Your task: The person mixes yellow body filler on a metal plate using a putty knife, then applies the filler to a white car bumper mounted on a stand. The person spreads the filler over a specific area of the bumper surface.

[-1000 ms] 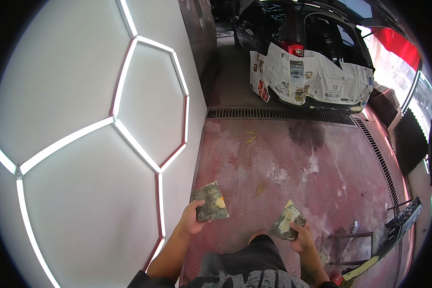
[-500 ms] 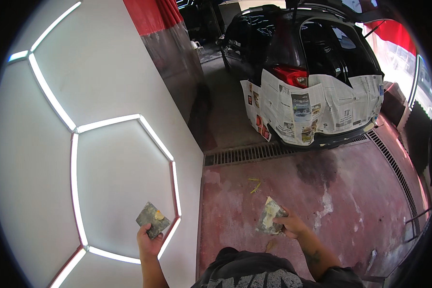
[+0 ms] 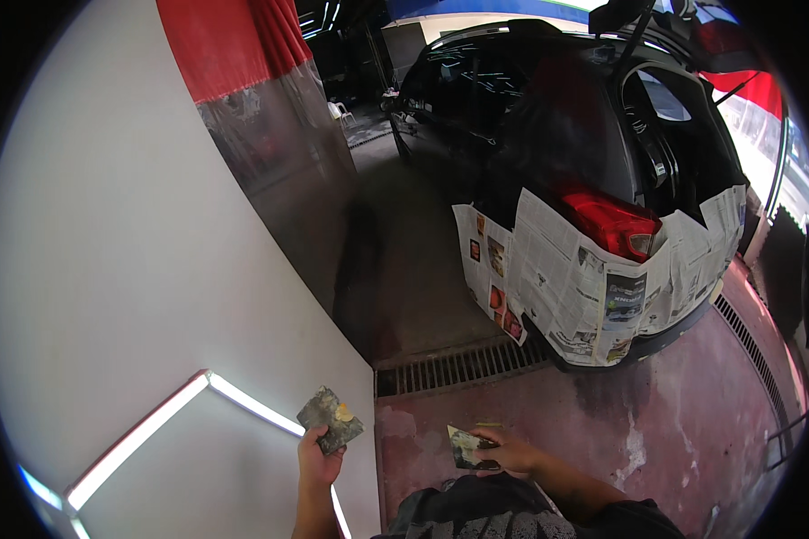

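Note:
My left hand [image 3: 319,463] is raised beside the white wall and grips a grey, paint-smeared sanding block [image 3: 330,419]. Low in front of my body, my right hand [image 3: 510,451] holds a folded, stained piece of sandpaper [image 3: 465,446]. Ahead stands a dark car [image 3: 584,153] with its tailgate up. Newspaper sheets [image 3: 593,278] are taped over its rear bumper around the red tail lamp [image 3: 607,220].
A white wall panel [image 3: 126,296] with glowing light strips [image 3: 243,402] fills the left side. A metal drain grate [image 3: 463,366] crosses the floor under the car's rear, and another grate runs along the right. The stained red floor [image 3: 656,422] lies between me and the car. A red curtain with clear plastic below hangs behind the wall.
The view has lifted and moved toward the car, which looks much closer. My right hand has dropped lower and nearer my body; my left hand still holds its block up by the wall.

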Demonstrator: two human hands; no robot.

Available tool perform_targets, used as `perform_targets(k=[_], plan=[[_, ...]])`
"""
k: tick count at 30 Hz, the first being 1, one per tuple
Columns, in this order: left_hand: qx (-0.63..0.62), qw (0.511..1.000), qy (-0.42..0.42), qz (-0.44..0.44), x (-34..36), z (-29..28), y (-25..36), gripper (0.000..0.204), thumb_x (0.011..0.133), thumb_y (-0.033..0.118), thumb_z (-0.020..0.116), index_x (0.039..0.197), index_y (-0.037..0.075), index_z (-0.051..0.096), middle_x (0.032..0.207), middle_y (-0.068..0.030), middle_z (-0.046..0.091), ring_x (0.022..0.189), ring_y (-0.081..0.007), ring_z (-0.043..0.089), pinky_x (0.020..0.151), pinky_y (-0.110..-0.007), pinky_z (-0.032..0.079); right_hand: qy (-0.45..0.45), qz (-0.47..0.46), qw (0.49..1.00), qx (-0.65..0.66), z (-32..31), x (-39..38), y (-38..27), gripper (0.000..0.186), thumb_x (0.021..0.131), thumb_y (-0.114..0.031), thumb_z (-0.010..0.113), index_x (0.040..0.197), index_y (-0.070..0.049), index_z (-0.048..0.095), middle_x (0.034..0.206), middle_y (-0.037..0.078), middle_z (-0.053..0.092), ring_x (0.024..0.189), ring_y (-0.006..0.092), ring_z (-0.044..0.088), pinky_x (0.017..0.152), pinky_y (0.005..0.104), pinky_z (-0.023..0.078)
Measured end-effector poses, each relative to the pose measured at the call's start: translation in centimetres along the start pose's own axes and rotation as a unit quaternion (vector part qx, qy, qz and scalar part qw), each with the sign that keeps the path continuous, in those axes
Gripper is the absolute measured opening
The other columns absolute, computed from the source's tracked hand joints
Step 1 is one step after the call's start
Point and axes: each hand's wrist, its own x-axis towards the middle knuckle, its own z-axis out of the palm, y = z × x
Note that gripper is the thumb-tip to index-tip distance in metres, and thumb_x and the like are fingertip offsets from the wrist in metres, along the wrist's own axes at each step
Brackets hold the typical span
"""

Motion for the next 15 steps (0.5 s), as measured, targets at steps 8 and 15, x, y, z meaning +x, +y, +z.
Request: perform_targets(k=[8,15], plan=[[-0.008,0.995,-0.092,-0.023,30.0,13.4,1.9,0.031,0.095,0.01,0.06,0.126,0.007,0.06,0.112,-0.0074,0.071,0.091,-0.0245,0.071,0.067,-0.041,0.052,0.143,-0.142,0.959,0.199,-8.8,15.2,-10.2,0.035,0.102,-0.004,0.065,0.135,0.002,0.054,0.113,0.011,0.065,0.103,0.0213,0.071,0.082,0.0464,0.068],[-0.01,0.996,-0.036,-0.081,50.8,14.8,0.9,0.032,0.094,0.009,0.061,0.126,0.009,0.06,0.11,-0.0069,0.072,0.091,-0.0258,0.072,0.063,-0.039,0.052,0.1,-0.156,0.982,0.044,-19.2,35.9,-28.3,0.027,0.103,-0.009,0.068,0.128,-0.004,0.059,0.119,0.008,0.064,0.103,0.0193,0.069,0.091,0.0399,0.064]])
